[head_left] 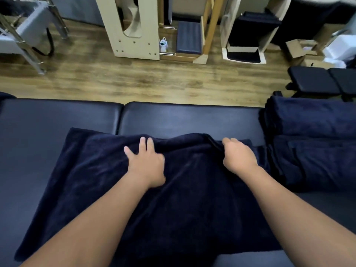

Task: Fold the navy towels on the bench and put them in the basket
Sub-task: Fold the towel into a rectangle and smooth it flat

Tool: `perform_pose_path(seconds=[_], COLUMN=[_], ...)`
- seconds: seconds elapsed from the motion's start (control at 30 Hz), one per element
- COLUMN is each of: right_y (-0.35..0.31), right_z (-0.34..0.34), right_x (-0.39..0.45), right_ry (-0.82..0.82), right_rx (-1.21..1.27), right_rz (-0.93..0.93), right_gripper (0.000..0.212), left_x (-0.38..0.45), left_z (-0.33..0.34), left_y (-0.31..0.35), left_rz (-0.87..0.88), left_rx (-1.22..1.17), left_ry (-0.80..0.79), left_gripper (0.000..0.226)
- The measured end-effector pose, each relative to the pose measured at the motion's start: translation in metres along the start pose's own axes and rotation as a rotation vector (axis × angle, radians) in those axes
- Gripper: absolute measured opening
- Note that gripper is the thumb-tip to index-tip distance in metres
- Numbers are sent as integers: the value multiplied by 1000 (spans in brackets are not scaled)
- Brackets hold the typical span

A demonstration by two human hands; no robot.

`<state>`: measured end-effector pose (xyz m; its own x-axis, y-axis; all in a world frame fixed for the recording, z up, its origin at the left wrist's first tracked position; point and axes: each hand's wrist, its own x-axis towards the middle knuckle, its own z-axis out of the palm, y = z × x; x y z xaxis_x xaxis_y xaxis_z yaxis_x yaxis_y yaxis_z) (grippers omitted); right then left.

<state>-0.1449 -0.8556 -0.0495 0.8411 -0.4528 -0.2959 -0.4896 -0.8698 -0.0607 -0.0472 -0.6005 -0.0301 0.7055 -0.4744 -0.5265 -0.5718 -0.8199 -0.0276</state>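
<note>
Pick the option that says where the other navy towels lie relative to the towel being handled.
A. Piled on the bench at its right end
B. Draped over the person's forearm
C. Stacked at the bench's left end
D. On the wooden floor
A: the pile of navy towels sits on the bench, right of the spread towel and right hand.

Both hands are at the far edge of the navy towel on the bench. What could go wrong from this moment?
1. The left hand lies with straight fingers on the towel, while only the right hand has a grip on the far edge. The fold may come out skewed.
2. The towel's right part lies close to the pile of towels; dragging it might disturb the pile.
3. The bench looks smooth, so the towel may slide.
</note>
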Motion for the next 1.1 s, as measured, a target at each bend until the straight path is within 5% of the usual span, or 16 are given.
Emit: perform_pose_path(seconds=[0.1, 0.27, 0.4, 0.47, 0.57, 0.67, 0.8, 1.1], right_y=[17, 44, 65, 68, 61, 54, 60, 70], right_z=[-4, -24, -32, -32, -26, 2, 57, 95], right_x=[-6, -2, 18, 27, 27, 1, -61, -138], right_ry=[44, 1, 228, 355, 376, 155, 106, 261], right_rx=[23, -22, -141, -179, -113, -11, 20, 157], right_rz=[40, 153, 167, 156, 96, 35, -52, 264], right_gripper=[32, 30, 28, 31, 21, 32, 56, 59], left_x=[32, 61, 57, 49, 30, 23, 35, 30], left_z=[-23, -24, -26, -21, -3, 15, 22, 22], left_y=[-10, -29, -12, 10, 53, 85, 97, 103], left_rz=[31, -74, -67, 135, 416, 365, 306, 232], left_rx=[-205, 89, 111, 69, 63, 106, 99, 156], left_ry=[101, 73, 397, 484, 157, -104, -138, -100], left_gripper=[55, 33, 28, 37, 79, 124, 142, 143])
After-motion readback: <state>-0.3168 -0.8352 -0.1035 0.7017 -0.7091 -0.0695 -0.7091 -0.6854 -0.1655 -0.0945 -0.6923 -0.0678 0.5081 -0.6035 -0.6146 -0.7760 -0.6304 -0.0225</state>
